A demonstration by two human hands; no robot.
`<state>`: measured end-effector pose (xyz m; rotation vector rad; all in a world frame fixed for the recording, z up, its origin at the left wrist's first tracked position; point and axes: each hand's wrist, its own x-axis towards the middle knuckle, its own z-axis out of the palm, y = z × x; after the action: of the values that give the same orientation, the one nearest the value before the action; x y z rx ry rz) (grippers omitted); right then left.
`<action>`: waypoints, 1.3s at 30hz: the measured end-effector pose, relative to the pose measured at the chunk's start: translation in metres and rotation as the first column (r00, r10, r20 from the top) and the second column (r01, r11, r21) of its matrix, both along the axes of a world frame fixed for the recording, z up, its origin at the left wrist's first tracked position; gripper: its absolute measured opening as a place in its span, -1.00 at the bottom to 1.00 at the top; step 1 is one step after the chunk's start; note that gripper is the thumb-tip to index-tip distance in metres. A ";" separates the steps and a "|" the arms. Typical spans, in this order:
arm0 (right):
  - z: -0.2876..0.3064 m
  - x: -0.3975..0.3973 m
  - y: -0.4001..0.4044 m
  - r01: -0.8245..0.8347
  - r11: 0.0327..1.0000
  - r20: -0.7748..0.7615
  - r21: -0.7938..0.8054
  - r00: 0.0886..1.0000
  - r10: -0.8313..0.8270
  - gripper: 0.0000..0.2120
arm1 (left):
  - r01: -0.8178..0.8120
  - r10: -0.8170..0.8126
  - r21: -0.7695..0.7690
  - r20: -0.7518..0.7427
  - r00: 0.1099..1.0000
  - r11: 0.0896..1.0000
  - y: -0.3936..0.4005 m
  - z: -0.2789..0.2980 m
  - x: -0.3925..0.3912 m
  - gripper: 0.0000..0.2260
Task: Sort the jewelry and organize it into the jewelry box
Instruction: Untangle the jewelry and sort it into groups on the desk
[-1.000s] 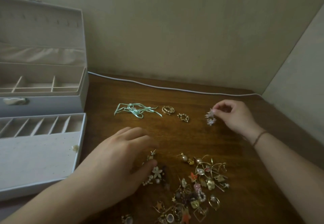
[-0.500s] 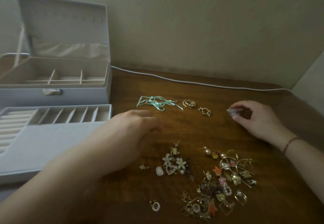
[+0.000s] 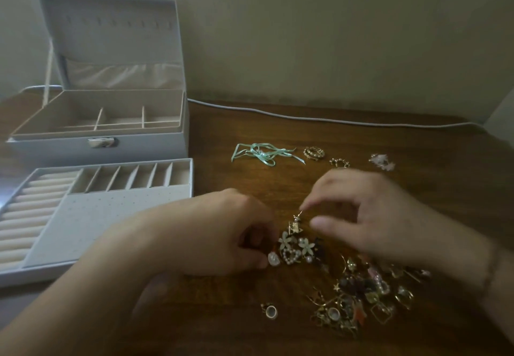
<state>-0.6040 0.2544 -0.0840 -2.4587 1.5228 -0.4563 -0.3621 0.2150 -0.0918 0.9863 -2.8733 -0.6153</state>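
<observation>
Since the earlier frame, the right hand (image 3: 381,216) has left the pink flower pieces (image 3: 382,161) and joined the left hand (image 3: 222,233) at the tangled heap of gold, pearl and enamel jewelry (image 3: 342,277) on the brown wooden table (image 3: 417,144). Right fingertips pinch a gold hook earring (image 3: 296,220); the left hand's hold cannot be told. Best lifted slowly to free snags. The white jewelry box (image 3: 100,130) and its tray (image 3: 83,211) lie left, unfilled.

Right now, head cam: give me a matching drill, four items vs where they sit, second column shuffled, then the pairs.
Items:
1. mint ribbon
2. pink charm
3. loose ring
4. tray

Places:
A. in front of the open jewelry box
B. right end of the far row
C. left end of the far row
D. near edge, left of the pile

Pairs: 1-C, 2-B, 3-D, 4-A
</observation>
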 end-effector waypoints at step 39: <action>-0.016 0.012 0.022 0.089 0.995 -0.070 0.034 0.994 -0.087 -0.76 | -0.257 0.282 0.152 -0.173 0.944 0.954 0.010 -0.013 -0.024 -0.90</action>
<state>-0.5915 0.2764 -0.1001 -2.4101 1.6568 -0.3585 -0.3865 0.2254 -0.1052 1.2348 -2.4977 -0.8267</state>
